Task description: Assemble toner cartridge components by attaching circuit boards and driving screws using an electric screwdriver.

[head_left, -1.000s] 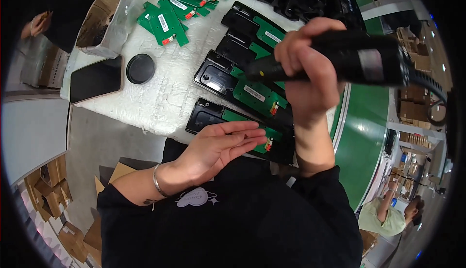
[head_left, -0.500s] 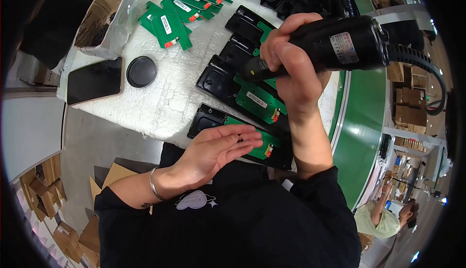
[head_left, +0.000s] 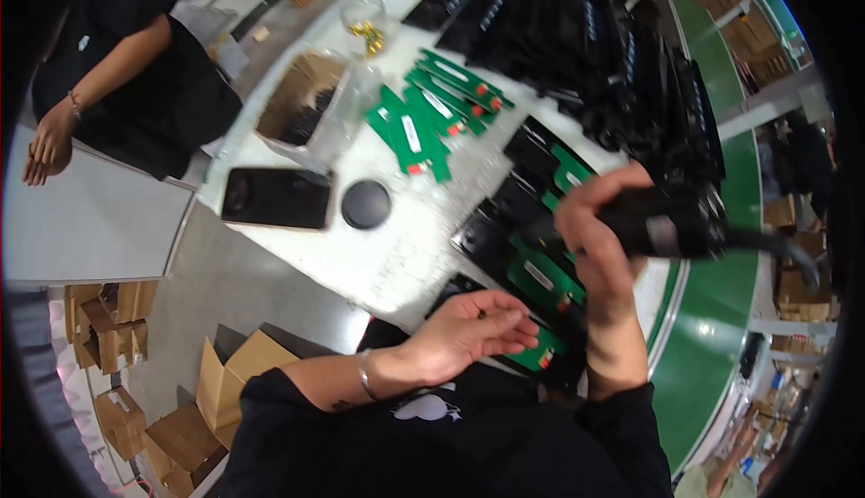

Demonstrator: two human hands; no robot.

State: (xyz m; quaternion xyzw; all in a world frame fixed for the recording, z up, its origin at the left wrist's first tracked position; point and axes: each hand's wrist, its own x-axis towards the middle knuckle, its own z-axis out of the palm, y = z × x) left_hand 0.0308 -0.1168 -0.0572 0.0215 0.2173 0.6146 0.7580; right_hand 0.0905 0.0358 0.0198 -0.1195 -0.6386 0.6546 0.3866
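Note:
My right hand (head_left: pixel 599 232) is wrapped round a black corded electric screwdriver (head_left: pixel 662 225), held tilted with its front end over a black plastic housing (head_left: pixel 480 232). That housing carries a green circuit board (head_left: pixel 538 274); motion blur hides whether the tip touches. My left hand (head_left: pixel 468 334) is cupped palm up, thumb against the fingers, with a few small dark pieces in it, too blurred to name. It hovers over the nearest housing, whose board (head_left: pixel 543 354) shows partly past the fingertips. More housings (head_left: pixel 533 148) with boards lie in a row beyond.
Loose green boards (head_left: pixel 410 133) lie behind a round black lid (head_left: pixel 366 204) and a phone (head_left: pixel 277 198). A carton (head_left: pixel 290 101) of small black pieces stands nearby, with a tub of gold-coloured parts (head_left: pixel 367 38) behind. Black parts (head_left: pixel 577 43) are piled at the back. A co-worker's hand (head_left: pixel 50 142) hangs at far left.
The whole view has shifted, so table and hands appear further right and lower. A co-worker's arm now shows at left. Both hands keep their holds; my left thumb has moved toward the fingertips.

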